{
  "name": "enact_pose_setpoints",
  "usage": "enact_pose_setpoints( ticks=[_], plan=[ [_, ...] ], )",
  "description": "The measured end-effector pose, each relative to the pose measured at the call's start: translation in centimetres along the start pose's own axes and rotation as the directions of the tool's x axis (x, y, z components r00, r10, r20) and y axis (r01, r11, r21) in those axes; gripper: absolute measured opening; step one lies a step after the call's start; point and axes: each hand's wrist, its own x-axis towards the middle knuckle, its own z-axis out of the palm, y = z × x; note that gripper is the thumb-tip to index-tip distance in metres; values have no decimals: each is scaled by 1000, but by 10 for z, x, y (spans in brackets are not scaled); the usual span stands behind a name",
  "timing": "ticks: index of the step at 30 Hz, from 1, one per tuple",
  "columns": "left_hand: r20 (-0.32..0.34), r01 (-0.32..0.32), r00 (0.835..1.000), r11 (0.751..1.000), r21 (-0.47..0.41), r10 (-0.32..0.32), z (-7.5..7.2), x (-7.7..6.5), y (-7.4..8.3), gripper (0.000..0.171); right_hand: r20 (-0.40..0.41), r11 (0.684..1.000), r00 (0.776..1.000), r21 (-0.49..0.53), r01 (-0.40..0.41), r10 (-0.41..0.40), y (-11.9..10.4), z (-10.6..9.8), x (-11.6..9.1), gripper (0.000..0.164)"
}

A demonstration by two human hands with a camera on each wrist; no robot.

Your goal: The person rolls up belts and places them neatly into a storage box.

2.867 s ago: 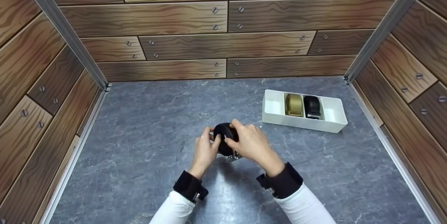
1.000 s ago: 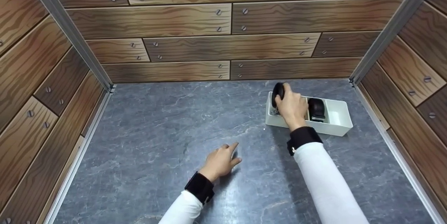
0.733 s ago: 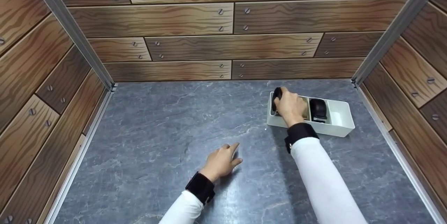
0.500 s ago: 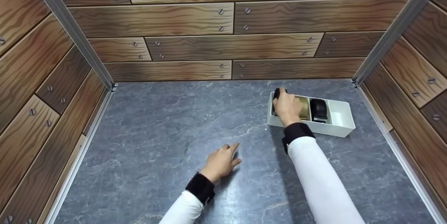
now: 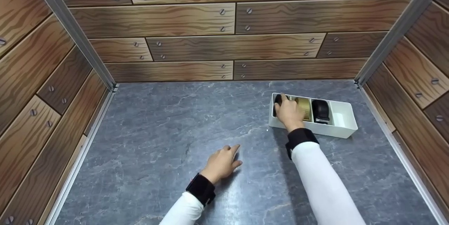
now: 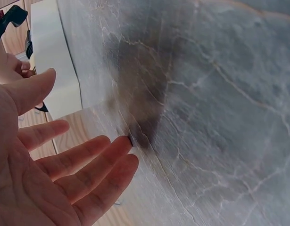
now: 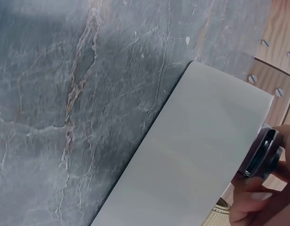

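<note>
A white divided box [image 5: 312, 129] stands at the right of the table. My right hand [image 5: 290, 113] reaches into its leftmost compartment and holds a rolled black belt [image 5: 277, 103], which sits down between the walls. In the right wrist view, thumb and fingers lie around the belt [image 7: 261, 153], whose shiny metal shows at the box's rim. Beside it, a gold ribbed rolled belt [image 5: 304, 109] is partly covered by my hand. Another rolled black belt [image 5: 320, 110] fills the compartment after that. My left hand [image 5: 221, 163] holds nothing, its fingers loosely extended over the table.
The box's rightmost compartment [image 5: 342, 115] has a bare white floor. Wood-patterned panels [image 5: 196, 46] close in the back and both sides, with grey metal posts [image 5: 68, 28] at the corners. The tabletop [image 5: 158, 130] is grey marbled.
My right hand carried the rolled black belt from the table's middle to the box, then lowered it into the leftmost compartment. My left hand let go and has stayed at the middle front.
</note>
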Motion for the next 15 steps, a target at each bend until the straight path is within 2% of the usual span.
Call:
enact_pose_setpoints(
  ticks=[4, 8, 11, 15],
  plan=[
    [2, 0, 1000, 1000, -14, 0, -2, 0, -3, 58, 2, 1000, 1000, 6, 7, -7, -1, -4, -7, 62],
    [-7, 19, 1000, 999, -32, -19, -6, -1, -8, 54, -65, 999, 996, -13, 53, -54, -5, -7, -20, 64],
    [-39, 27, 999, 999, -44, -29, -10, -3, -15, 52, -91, 993, 989, -7, 118, -118, -10, -10, -34, 63],
    [-118, 15, 993, 999, -48, -21, -18, -8, -29, 51, -45, 970, 969, 12, 245, -244, -13, -13, -54, 61]
  ],
)
